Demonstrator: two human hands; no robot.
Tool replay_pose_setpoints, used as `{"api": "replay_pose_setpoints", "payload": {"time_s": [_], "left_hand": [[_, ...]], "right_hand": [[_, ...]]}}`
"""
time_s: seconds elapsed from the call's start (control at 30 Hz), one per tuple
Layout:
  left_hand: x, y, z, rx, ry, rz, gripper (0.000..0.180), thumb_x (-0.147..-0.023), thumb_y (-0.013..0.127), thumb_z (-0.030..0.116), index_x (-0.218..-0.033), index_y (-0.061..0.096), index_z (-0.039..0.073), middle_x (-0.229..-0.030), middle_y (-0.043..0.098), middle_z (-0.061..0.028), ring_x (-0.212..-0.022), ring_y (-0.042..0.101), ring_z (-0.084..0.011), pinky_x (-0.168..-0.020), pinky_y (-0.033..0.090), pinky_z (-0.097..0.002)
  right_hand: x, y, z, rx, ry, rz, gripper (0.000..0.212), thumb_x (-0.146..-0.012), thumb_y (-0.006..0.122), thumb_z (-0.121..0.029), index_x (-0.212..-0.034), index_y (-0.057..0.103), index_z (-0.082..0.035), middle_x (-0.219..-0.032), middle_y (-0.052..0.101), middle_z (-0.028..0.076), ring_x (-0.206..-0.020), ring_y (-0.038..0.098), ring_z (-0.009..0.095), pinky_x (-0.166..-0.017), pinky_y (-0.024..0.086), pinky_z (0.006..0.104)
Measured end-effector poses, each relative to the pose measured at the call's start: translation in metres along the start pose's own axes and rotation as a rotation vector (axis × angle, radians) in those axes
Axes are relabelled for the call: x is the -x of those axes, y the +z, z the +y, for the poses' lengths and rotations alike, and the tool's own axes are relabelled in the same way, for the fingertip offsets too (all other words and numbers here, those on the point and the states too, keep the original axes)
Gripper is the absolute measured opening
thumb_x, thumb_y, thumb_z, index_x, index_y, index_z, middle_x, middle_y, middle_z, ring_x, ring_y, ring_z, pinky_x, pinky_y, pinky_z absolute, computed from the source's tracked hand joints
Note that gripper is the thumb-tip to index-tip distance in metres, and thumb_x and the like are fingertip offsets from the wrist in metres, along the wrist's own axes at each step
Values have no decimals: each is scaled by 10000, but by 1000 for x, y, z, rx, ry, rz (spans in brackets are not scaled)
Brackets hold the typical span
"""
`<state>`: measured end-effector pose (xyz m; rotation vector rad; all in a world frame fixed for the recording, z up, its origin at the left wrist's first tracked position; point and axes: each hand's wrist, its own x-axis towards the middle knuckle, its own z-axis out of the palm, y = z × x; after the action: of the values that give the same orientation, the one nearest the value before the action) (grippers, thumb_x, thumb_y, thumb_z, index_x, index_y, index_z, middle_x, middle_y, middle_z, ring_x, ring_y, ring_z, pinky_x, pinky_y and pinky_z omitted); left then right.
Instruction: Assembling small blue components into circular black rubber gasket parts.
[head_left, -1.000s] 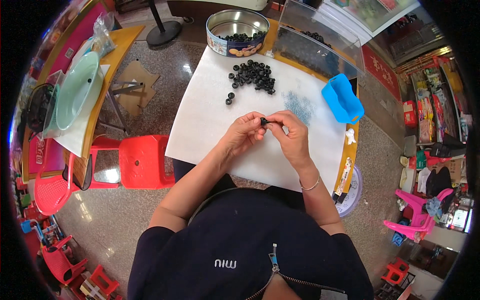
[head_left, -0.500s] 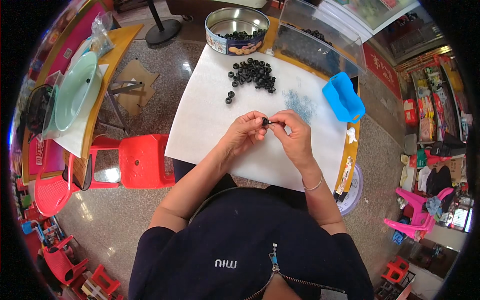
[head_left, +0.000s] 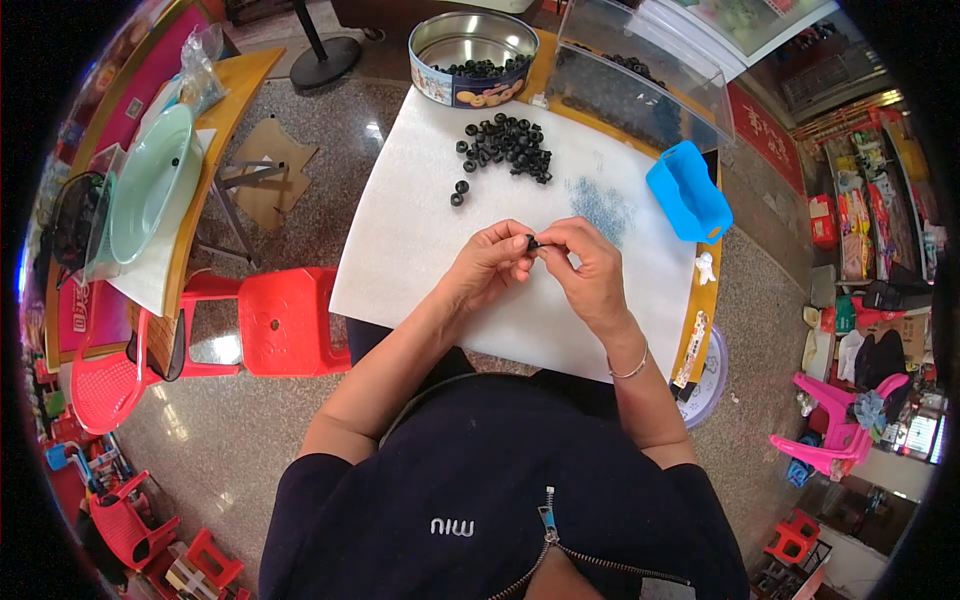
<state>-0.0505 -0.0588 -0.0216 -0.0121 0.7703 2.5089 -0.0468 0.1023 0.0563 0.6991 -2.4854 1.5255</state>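
Over the white sheet [head_left: 440, 190] on the table, my two hands meet at one small black round part [head_left: 531, 243]. My left hand [head_left: 488, 264] pinches that part between thumb and fingertips. My right hand [head_left: 587, 270], closed in a pinch from the other side, grips a thin dark bit at the part; its shape is mostly hidden by the fingers. A loose pile of similar black ring-like parts [head_left: 515, 147] lies farther off on the sheet, with two of them set apart on its near left side.
Behind the pile stands a round metal tin [head_left: 421, 83] with more black parts. A clear plastic box [head_left: 690, 85] holds others. At the right edge sits a blue open container [head_left: 708, 215]. A red stool [head_left: 285, 320] stands left of the table, near a green basin [head_left: 160, 200].
Both hands stay in nearly the same place, still pinching at the small black part. Only slight finger movement shows; the pile is unchanged.
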Motion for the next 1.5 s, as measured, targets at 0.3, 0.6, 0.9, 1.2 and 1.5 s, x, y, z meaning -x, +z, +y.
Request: {"api": "replay_pose_setpoints", "payload": {"time_s": [0.3, 0.6, 0.9, 1.2, 1.5], "left_hand": [[1, 2, -4, -86, 60, 28, 181, -875, 644, 173, -949, 573, 24, -795, 629, -54, -621, 596, -103, -575, 513, -219], [-1, 1, -9, -283, 61, 112, 129, -903, 606, 156, -956, 587, 40, -765, 624, -46, -624, 600, -108, -586, 489, -223], [1, 7, -6, -269, 37, 165, 130, -900, 596, 109, -990, 597, 15, -790, 624, -61, -644, 592, -121, -612, 513, -244], [4, 12, 0, -188, -10, 136, 128, -889, 617, 129, -945, 607, 14, -828, 657, -82, -659, 608, -116, -620, 504, -234], [1, 8, -1, -182, -10, 132, 111, -902, 599, 135, -920, 590, 26, -809, 658, -85, -604, 606, -123, -588, 512, -251]], "right_hand": [[1, 2, 3, 97, -91, -2, 119, -770, 622, 42, -874, 620, -17, -849, 586, 86, -725, 581, 212, -599, 475, 304], [0, -5, 10, 178, -247, -49, 150, -761, 609, 58, -893, 602, -14, -833, 571, 100, -764, 567, 261, -643, 471, 339], [8, 2, 7, 130, -189, 33, 136, -776, 607, 53, -901, 602, -1, -843, 570, 107, -773, 563, 264, -644, 465, 341], [13, -3, 11, 17, -51, 54, 126, -779, 611, 45, -898, 599, 6, -863, 594, 119, -775, 582, 272, -654, 479, 340], [10, 0, 19, 153, -226, 40, 164, -778, 608, 51, -926, 593, -20, -895, 599, 112, -793, 588, 273, -671, 484, 341]]}}
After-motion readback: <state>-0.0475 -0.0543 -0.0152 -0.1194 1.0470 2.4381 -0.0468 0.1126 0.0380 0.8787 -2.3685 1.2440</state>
